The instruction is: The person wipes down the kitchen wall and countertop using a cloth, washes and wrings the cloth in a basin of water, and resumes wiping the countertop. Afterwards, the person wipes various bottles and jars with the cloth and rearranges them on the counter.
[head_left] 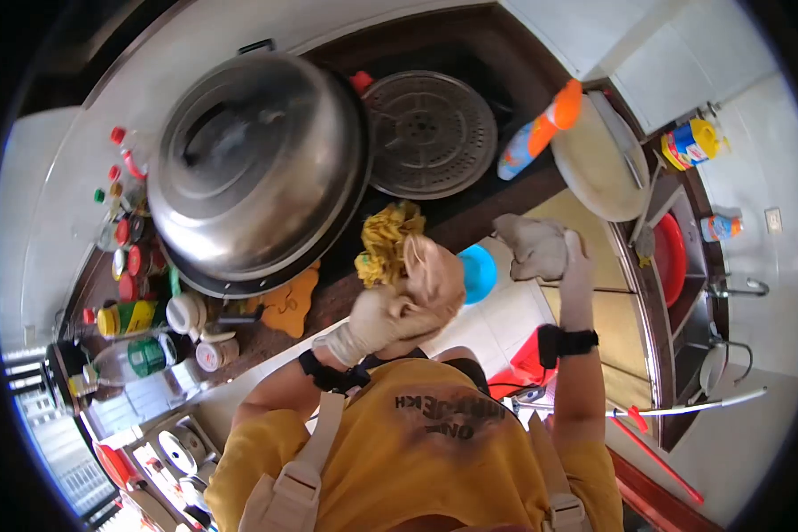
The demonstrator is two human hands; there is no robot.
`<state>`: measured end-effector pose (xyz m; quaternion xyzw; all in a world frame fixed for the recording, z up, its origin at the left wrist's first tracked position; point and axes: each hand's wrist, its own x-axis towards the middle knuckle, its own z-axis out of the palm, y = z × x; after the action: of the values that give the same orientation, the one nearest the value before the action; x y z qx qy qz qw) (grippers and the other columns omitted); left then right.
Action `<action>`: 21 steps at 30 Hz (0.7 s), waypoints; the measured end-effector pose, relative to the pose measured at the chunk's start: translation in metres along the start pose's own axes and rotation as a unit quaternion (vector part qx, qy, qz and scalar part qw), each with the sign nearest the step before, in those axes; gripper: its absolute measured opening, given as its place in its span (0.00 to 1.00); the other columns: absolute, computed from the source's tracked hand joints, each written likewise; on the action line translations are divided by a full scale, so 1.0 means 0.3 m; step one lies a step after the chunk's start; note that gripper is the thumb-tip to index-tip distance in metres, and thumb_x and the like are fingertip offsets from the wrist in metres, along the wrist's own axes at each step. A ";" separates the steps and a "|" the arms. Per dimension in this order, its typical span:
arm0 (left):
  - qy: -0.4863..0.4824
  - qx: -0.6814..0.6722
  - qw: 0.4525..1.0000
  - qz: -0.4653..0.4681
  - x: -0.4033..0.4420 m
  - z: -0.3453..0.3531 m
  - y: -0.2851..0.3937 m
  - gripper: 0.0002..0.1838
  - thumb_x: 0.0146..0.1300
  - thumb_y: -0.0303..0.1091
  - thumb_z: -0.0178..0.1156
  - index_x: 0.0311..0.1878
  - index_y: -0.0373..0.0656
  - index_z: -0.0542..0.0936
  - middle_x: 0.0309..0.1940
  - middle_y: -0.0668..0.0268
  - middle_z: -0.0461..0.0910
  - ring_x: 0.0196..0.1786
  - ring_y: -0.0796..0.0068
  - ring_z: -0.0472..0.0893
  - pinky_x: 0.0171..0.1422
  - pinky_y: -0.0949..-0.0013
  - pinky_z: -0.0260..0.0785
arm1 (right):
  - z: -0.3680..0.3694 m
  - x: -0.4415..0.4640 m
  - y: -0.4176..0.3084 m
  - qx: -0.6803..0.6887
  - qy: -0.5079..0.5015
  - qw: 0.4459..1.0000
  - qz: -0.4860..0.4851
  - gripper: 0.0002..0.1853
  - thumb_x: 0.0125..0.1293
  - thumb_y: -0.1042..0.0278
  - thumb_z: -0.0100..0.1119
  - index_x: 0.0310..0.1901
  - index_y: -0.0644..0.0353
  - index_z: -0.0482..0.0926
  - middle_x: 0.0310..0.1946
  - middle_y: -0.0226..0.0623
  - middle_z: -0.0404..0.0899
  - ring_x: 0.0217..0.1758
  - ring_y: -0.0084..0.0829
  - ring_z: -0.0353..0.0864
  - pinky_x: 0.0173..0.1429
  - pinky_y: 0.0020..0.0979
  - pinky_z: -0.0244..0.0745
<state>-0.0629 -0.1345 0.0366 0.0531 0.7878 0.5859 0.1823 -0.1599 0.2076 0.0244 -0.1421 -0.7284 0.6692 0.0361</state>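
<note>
My left hand [368, 325], in a pale cream glove, is closed on a crumpled pinkish-beige cloth [434, 275] in front of my chest. A bunched yellow cloth [388, 232] lies just beyond it at the counter's edge. Farther right, my right hand [578, 266] grips a limp greyish-white cloth [530, 246]. Its fingers are partly hidden by the fabric. Above that hand, an orange-and-blue spray bottle [541, 129] lies by the stove.
A large lidded wok [257, 168] and a perforated round steamer plate [430, 133] occupy the stove. Bottles and jars [133, 270] crowd the left counter. At right are an oval tray [598, 160] and a sink with a red basin [669, 257]. A blue bowl [479, 273] is lower down.
</note>
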 end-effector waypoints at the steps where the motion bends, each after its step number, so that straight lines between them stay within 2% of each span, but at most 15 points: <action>1: 0.071 -0.170 0.982 -0.035 0.017 0.033 -0.053 0.24 0.56 0.39 0.77 0.50 0.35 0.81 0.36 0.62 0.87 0.40 0.79 0.85 0.44 0.71 0.78 | -0.082 0.016 -0.006 -0.005 0.017 1.000 0.001 0.15 0.75 0.61 0.54 0.49 0.66 0.81 0.43 0.34 0.82 0.48 0.25 0.80 0.53 0.29 0.76; 2: 0.115 -0.111 0.986 -0.040 0.027 0.017 -0.058 0.22 0.58 0.32 0.76 0.52 0.34 0.79 0.39 0.65 0.86 0.40 0.81 0.83 0.45 0.71 0.78 | -0.181 0.025 -0.017 0.033 0.065 0.997 -0.001 0.15 0.75 0.61 0.55 0.50 0.66 0.81 0.43 0.35 0.82 0.46 0.26 0.80 0.52 0.30 0.77; 4: 0.240 -0.216 0.945 -0.057 0.045 0.020 -0.107 0.15 0.58 0.27 0.74 0.47 0.39 0.80 0.41 0.70 0.83 0.44 0.81 0.80 0.50 0.73 0.76 | -0.393 0.032 -0.065 0.061 0.150 0.987 -0.016 0.15 0.75 0.62 0.56 0.50 0.67 0.81 0.43 0.36 0.82 0.45 0.26 0.81 0.51 0.31 0.78; 6: 0.348 0.015 0.936 -0.043 0.078 -0.034 -0.357 0.12 0.60 0.29 0.72 0.45 0.39 0.80 0.38 0.71 0.81 0.41 0.78 0.78 0.49 0.74 0.74 | -0.589 0.070 -0.121 0.068 0.195 0.974 -0.091 0.14 0.75 0.61 0.56 0.49 0.66 0.81 0.43 0.35 0.83 0.45 0.26 0.81 0.51 0.31 0.78; 7: 0.428 0.024 0.894 -0.133 0.122 -0.039 -0.347 0.12 0.63 0.29 0.69 0.47 0.39 0.79 0.39 0.68 0.81 0.45 0.72 0.79 0.54 0.71 0.74 | -0.732 0.103 -0.111 0.061 0.183 0.975 -0.110 0.15 0.76 0.60 0.56 0.50 0.66 0.81 0.42 0.34 0.82 0.44 0.25 0.81 0.50 0.29 0.78; 8: 0.475 -0.118 0.868 -0.080 0.160 -0.050 -0.447 0.18 0.65 0.30 0.67 0.55 0.37 0.77 0.51 0.61 0.81 0.55 0.65 0.78 0.64 0.68 0.70 | -0.802 0.134 -0.147 0.059 0.199 0.972 -0.114 0.15 0.76 0.60 0.56 0.50 0.66 0.81 0.42 0.34 0.82 0.44 0.25 0.81 0.50 0.29 0.78; 9: 0.462 0.048 0.881 -0.094 0.146 -0.109 -0.533 0.28 0.66 0.32 0.67 0.66 0.35 0.71 0.64 0.56 0.76 0.64 0.64 0.74 0.71 0.67 0.64 | -0.862 0.172 -0.206 0.059 0.232 0.964 -0.116 0.15 0.76 0.61 0.56 0.50 0.66 0.81 0.41 0.32 0.81 0.42 0.24 0.80 0.49 0.29 0.77; 11: 0.499 -0.037 0.864 -0.059 0.169 -0.109 -0.514 0.36 0.68 0.34 0.66 0.73 0.33 0.62 0.69 0.51 0.71 0.65 0.61 0.73 0.73 0.64 0.62 | -1.018 0.293 -0.214 0.065 0.269 0.954 -0.117 0.15 0.76 0.61 0.56 0.50 0.66 0.80 0.40 0.31 0.81 0.41 0.23 0.80 0.47 0.28 0.77; 13: 0.556 0.031 0.825 -0.096 0.164 -0.095 -0.506 0.41 0.68 0.37 0.67 0.77 0.34 0.57 0.71 0.47 0.68 0.70 0.57 0.71 0.75 0.61 0.62 | -1.262 0.420 -0.142 0.024 0.246 0.954 -0.169 0.16 0.74 0.60 0.58 0.52 0.66 0.79 0.40 0.29 0.80 0.39 0.21 0.78 0.45 0.25 0.75; 14: 0.572 0.114 0.806 -0.097 0.144 -0.089 -0.526 0.42 0.69 0.40 0.66 0.77 0.34 0.56 0.72 0.46 0.66 0.72 0.53 0.70 0.76 0.57 0.62 | -1.379 0.465 -0.087 0.029 0.252 0.953 -0.166 0.16 0.74 0.60 0.58 0.52 0.66 0.79 0.40 0.29 0.80 0.39 0.21 0.78 0.45 0.25 0.75; 17: 0.575 0.485 0.657 -0.047 0.175 0.090 -0.285 0.40 0.70 0.50 0.62 0.75 0.34 0.60 0.70 0.45 0.69 0.69 0.48 0.72 0.73 0.53 0.65 | -1.888 0.668 0.234 -0.211 0.167 0.963 0.038 0.24 0.66 0.62 0.65 0.61 0.64 0.77 0.44 0.30 0.80 0.43 0.22 0.78 0.49 0.25 0.73; 18: 0.554 0.566 0.610 -0.021 0.226 0.209 -0.172 0.42 0.70 0.57 0.59 0.74 0.33 0.62 0.69 0.45 0.70 0.68 0.46 0.73 0.72 0.52 0.67 | -2.021 0.716 0.395 -0.361 0.247 0.899 0.015 0.27 0.64 0.67 0.66 0.64 0.63 0.75 0.51 0.36 0.80 0.54 0.28 0.79 0.59 0.30 0.73; 19: 0.547 0.522 0.654 -0.023 0.290 0.296 -0.143 0.38 0.70 0.51 0.62 0.73 0.33 0.65 0.68 0.46 0.71 0.68 0.47 0.73 0.72 0.51 0.66 | -2.090 0.759 0.467 -0.394 0.219 0.893 -0.008 0.29 0.62 0.69 0.66 0.66 0.62 0.73 0.56 0.39 0.79 0.60 0.32 0.77 0.65 0.32 0.71; 20: 0.429 0.477 0.764 0.066 0.400 0.453 0.042 0.34 0.70 0.39 0.61 0.73 0.32 0.64 0.68 0.48 0.70 0.70 0.49 0.70 0.76 0.51 0.60 | -2.127 0.797 0.529 -0.423 0.191 0.885 -0.029 0.31 0.60 0.71 0.66 0.67 0.61 0.72 0.60 0.42 0.78 0.66 0.35 0.75 0.70 0.33 0.68; 21: 0.473 0.448 0.755 0.079 0.507 0.630 0.041 0.33 0.69 0.33 0.60 0.73 0.34 0.64 0.68 0.50 0.70 0.70 0.53 0.70 0.74 0.51 0.62 | -2.129 0.847 0.524 -0.433 0.107 0.894 -0.026 0.34 0.58 0.73 0.67 0.68 0.61 0.71 0.64 0.43 0.76 0.69 0.38 0.73 0.72 0.33 0.66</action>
<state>-0.1395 0.0855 -0.0328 -0.0936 0.9390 0.1287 -0.3049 -0.2231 0.8986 -0.1007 -0.1958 -0.9413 0.2668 0.0662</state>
